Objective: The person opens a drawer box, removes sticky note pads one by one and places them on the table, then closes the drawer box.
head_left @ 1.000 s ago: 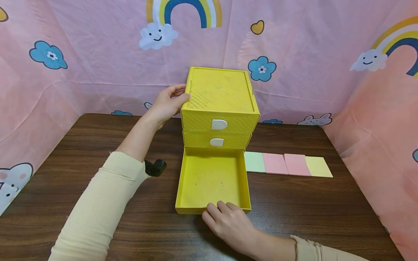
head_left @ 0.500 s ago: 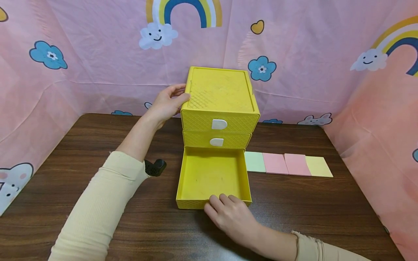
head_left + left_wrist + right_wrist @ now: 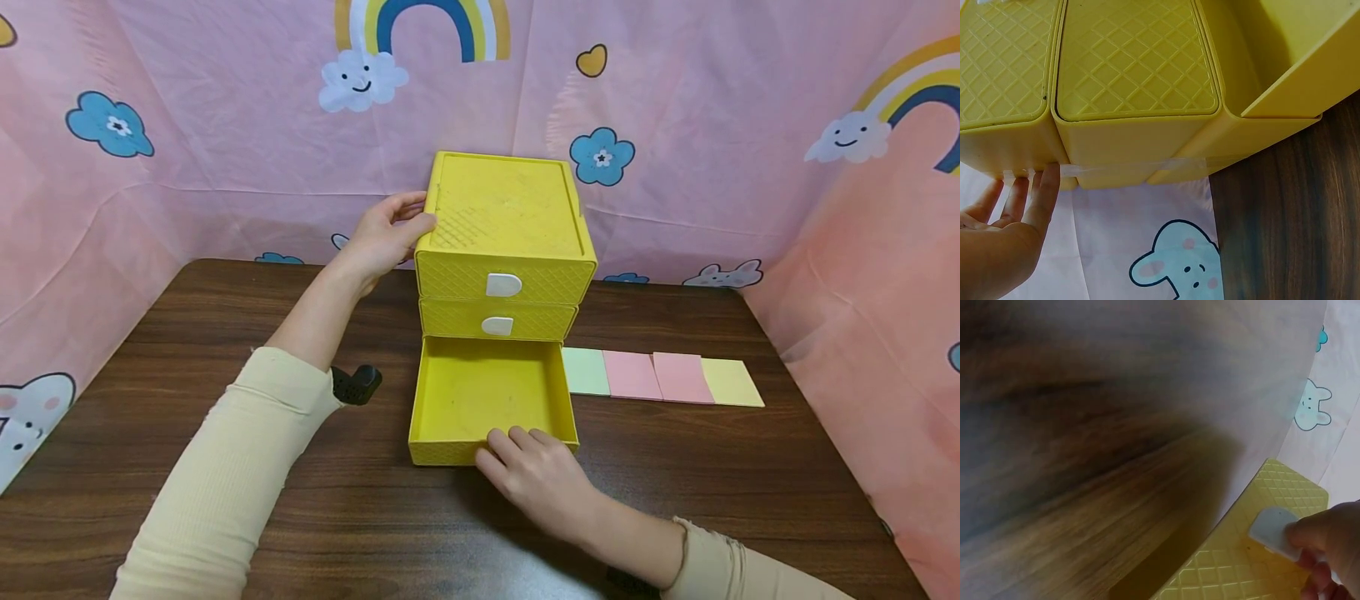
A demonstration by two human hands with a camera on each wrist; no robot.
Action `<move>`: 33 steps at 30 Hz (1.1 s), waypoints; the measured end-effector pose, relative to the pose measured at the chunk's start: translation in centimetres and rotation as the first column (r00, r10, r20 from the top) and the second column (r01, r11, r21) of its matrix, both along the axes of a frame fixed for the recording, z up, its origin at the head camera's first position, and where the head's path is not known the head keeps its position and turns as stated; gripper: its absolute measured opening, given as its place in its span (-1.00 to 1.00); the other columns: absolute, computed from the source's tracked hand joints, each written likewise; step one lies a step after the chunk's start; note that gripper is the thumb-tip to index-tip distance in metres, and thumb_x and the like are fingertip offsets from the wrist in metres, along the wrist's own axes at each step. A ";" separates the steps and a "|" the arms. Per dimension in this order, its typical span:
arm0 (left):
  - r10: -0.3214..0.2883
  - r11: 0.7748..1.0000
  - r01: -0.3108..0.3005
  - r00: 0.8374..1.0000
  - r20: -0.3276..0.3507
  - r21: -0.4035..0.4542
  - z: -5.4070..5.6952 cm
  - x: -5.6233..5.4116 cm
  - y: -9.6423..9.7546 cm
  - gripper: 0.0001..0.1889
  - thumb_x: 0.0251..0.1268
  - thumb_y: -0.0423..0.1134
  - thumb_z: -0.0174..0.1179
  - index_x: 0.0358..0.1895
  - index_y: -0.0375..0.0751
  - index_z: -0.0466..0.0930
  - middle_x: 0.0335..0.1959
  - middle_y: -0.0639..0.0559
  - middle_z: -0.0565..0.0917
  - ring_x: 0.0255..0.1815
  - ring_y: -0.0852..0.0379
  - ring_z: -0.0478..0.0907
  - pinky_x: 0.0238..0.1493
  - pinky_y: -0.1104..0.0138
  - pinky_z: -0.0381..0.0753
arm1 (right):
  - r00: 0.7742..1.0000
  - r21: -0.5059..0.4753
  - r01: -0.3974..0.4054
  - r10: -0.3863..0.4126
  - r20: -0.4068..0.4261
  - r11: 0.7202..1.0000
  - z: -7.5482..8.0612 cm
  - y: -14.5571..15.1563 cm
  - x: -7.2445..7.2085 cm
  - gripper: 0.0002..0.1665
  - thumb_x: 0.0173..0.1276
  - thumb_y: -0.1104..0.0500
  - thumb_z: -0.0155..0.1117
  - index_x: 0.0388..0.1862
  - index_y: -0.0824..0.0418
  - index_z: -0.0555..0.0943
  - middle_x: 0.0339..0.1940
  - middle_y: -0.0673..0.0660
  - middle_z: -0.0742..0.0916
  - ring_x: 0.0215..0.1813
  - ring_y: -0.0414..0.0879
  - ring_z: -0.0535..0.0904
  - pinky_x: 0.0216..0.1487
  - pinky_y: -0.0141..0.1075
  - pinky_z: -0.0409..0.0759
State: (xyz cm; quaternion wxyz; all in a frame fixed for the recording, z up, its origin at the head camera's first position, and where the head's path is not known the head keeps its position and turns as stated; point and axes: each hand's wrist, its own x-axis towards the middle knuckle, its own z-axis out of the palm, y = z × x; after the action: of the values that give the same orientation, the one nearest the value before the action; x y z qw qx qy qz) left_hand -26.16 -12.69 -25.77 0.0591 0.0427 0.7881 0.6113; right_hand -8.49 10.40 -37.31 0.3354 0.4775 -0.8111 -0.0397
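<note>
A yellow drawer unit [image 3: 510, 200] with diamond-patterned fronts stands at the middle of the table. Its lowest drawer [image 3: 480, 392] is pulled partway out, and nothing lies inside it. My left hand [image 3: 375, 237] steadies the unit's upper left side; in the left wrist view the fingers [image 3: 1044, 199] reach fairly straight against that wall. At the lowest drawer's front is my right hand [image 3: 536, 479], knuckles up at the rim. The right wrist view shows its thumb on the white handle [image 3: 1270, 529], with fingers curled behind it. The upper two drawers are closed.
To the right of the unit, a row of sticky note pads [image 3: 633, 375] in green, pink and yellow lies on the dark wooden table [image 3: 675, 500]. Pink patterned cloth [image 3: 262, 142] hangs behind the table and along both sides. A strip of clear tape [image 3: 1135, 165] crosses the unit's side.
The lowest drawer has slid inward, away from me, and my right hand has moved forward with it. My left hand has stayed in place on the unit's side.
</note>
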 end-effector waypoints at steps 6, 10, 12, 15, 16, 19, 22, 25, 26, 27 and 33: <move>0.001 1.000 -0.001 1.000 -0.003 -0.002 0.0 0.0 0.0 -0.41 0.32 -0.07 0.04 0.39 -0.01 0.15 0.31 -0.01 0.26 0.10 0.11 0.41 -0.10 0.40 0.53 | 1.000 -0.007 -0.014 0.014 -0.010 1.000 0.1 0.1 -0.8 -0.55 0.36 0.45 -0.40 -0.51 0.14 0.43 -0.56 -0.02 0.43 -0.62 -0.19 0.29 -0.63 -0.49 0.12; -0.001 1.000 0.001 1.000 -0.001 -0.007 0.1 0.0 -0.1 -0.41 0.32 -0.07 0.03 0.40 -0.01 0.14 0.31 -0.01 0.25 0.11 0.11 0.40 -0.09 0.40 0.52 | 1.000 -0.013 -0.012 0.011 -0.026 1.000 0.2 0.1 -1.4 -0.58 0.36 0.43 -0.36 -0.52 0.14 0.42 -0.56 -0.02 0.43 -0.63 -0.19 0.29 -0.63 -0.49 0.14; -0.002 1.000 0.002 1.000 0.001 -0.005 0.1 0.1 0.0 -0.41 0.32 -0.07 0.03 0.40 -0.01 0.14 0.31 -0.01 0.25 0.12 0.11 0.40 -0.07 0.38 0.52 | 0.999 -0.020 -0.008 0.007 -0.031 1.000 0.2 0.1 -1.6 -0.60 0.35 0.42 -0.34 -0.53 0.14 0.41 -0.56 -0.01 0.42 -0.63 -0.18 0.29 -0.64 -0.48 0.15; -0.003 1.000 0.003 1.000 0.003 -0.001 0.1 0.1 0.0 -0.41 0.32 -0.08 0.03 0.40 -0.01 0.14 0.31 -0.01 0.25 0.13 0.11 0.40 -0.06 0.37 0.52 | 0.999 -0.030 0.002 -0.003 -0.032 1.000 0.2 0.1 -2.0 -0.61 0.36 0.41 -0.32 -0.53 0.14 0.41 -0.57 -0.01 0.41 -0.63 -0.18 0.27 -0.63 -0.47 0.13; -0.003 1.000 0.003 1.000 0.004 -0.001 0.1 0.1 0.0 -0.41 0.32 -0.08 0.03 0.40 -0.01 0.14 0.32 -0.01 0.25 0.13 0.11 0.40 -0.05 0.37 0.52 | 1.000 -0.031 0.006 -0.007 -0.031 0.999 0.2 0.1 -2.1 -0.60 0.36 0.41 -0.33 -0.53 0.14 0.41 -0.58 -0.01 0.41 -0.64 -0.18 0.27 -0.63 -0.47 0.11; -0.001 1.000 0.001 1.000 0.007 -0.002 0.1 0.1 0.1 -0.41 0.32 -0.08 0.03 0.40 -0.01 0.14 0.32 -0.01 0.25 0.13 0.11 0.40 -0.05 0.37 0.52 | 1.000 -0.033 0.016 -0.016 -0.021 0.999 -0.1 0.0 -2.5 -0.55 0.40 0.41 -0.40 -0.53 0.14 0.42 -0.58 0.00 0.42 -0.64 -0.18 0.26 -0.61 -0.47 0.08; 0.000 1.000 0.000 1.000 0.007 -0.001 0.1 0.1 0.1 -0.41 0.32 -0.08 0.03 0.40 -0.01 0.14 0.32 -0.01 0.26 0.14 0.11 0.40 -0.05 0.37 0.52 | 1.000 -0.034 0.021 -0.022 -0.010 0.999 -0.3 -0.1 -2.9 -0.50 0.44 0.40 -0.45 -0.52 0.15 0.44 -0.57 0.00 0.44 -0.64 -0.18 0.28 -0.62 -0.47 0.10; 0.001 1.000 -0.001 1.000 0.007 0.002 0.1 0.1 0.0 -0.41 0.32 -0.08 0.04 0.39 -0.01 0.15 0.32 -0.01 0.26 0.14 0.10 0.40 -0.05 0.37 0.52 | 1.000 -0.036 0.028 -0.028 0.007 0.999 -0.4 -0.1 -3.3 -0.50 0.47 0.36 -0.44 -0.51 0.15 0.46 -0.55 0.01 0.46 -0.62 -0.17 0.31 -0.62 -0.46 0.15; 0.001 1.000 -0.001 1.000 0.007 0.002 0.1 0.1 0.0 -0.41 0.32 -0.08 0.04 0.39 -0.01 0.15 0.32 -0.01 0.26 0.14 0.10 0.40 -0.05 0.37 0.52 | 0.999 -0.038 0.033 -0.032 0.015 0.999 -0.4 -0.1 -3.4 -0.50 0.48 0.35 -0.43 -0.50 0.15 0.46 -0.54 0.02 0.46 -0.62 -0.16 0.32 -0.62 -0.45 0.17; 0.002 1.000 -0.002 1.000 0.007 0.003 0.1 0.1 0.0 -0.41 0.32 -0.08 0.04 0.39 -0.01 0.15 0.32 -0.01 0.26 0.14 0.10 0.40 -0.05 0.37 0.52 | 0.999 -0.040 0.038 -0.038 0.025 0.998 -0.4 -0.1 -3.6 -0.51 0.48 0.33 -0.41 -0.50 0.15 0.47 -0.53 0.02 0.47 -0.61 -0.16 0.33 -0.62 -0.44 0.20; 0.003 1.000 -0.003 1.000 0.005 0.009 0.0 0.0 0.0 -0.41 0.32 -0.08 0.04 0.39 -0.02 0.15 0.31 -0.01 0.27 0.14 0.10 0.40 -0.04 0.36 0.52 | 0.996 -0.051 0.064 -0.061 0.061 0.997 -0.4 -0.1 -4.2 -0.58 0.51 0.23 -0.27 -0.47 0.15 0.51 -0.51 0.02 0.49 -0.59 -0.14 0.35 -0.62 -0.42 0.25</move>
State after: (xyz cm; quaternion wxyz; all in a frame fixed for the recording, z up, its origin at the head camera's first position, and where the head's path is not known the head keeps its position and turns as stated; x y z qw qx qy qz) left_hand -26.13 -12.65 -25.74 0.0601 0.0404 0.7851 0.6151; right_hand -12.72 10.33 -37.67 0.3223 0.4439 -0.8360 -0.0146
